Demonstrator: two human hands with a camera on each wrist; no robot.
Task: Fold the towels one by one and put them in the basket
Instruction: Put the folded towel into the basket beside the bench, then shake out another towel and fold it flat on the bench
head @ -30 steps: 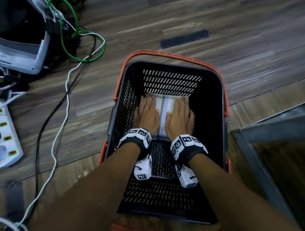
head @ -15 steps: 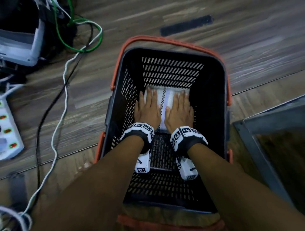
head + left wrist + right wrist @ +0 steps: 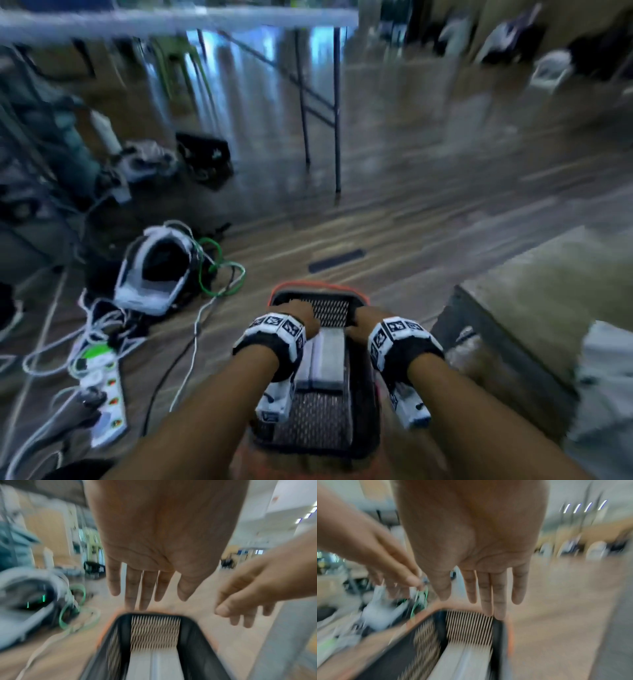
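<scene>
A folded white towel point(image 3: 325, 356) lies on the floor of the black basket point(image 3: 363, 431) with the orange handle, at the far end. Both wrist views show the same towel point(image 3: 154, 666) point(image 3: 467, 662) below the hands, inside the basket point(image 3: 118, 642) point(image 3: 406, 646). My left hand point(image 3: 294, 317) point(image 3: 145, 597) hovers above the basket with straight fingers, empty. My right hand point(image 3: 368, 320) point(image 3: 484, 599) hovers beside it, fingers straight, holding nothing. Neither hand touches the towel. All views are blurred by motion.
Left of the basket on the wood floor lie a white headset point(image 3: 154, 274), green and white cables point(image 3: 219, 274) and a power strip point(image 3: 102, 404). A low dark-framed table point(image 3: 513, 342) with white cloth point(image 3: 606, 377) stands to the right. A folding table's legs point(image 3: 337, 113) rise behind.
Both hands have lifted off the towel and out of the basket. The head view has swung up, so the basket now sits low in the frame and the room shows.
</scene>
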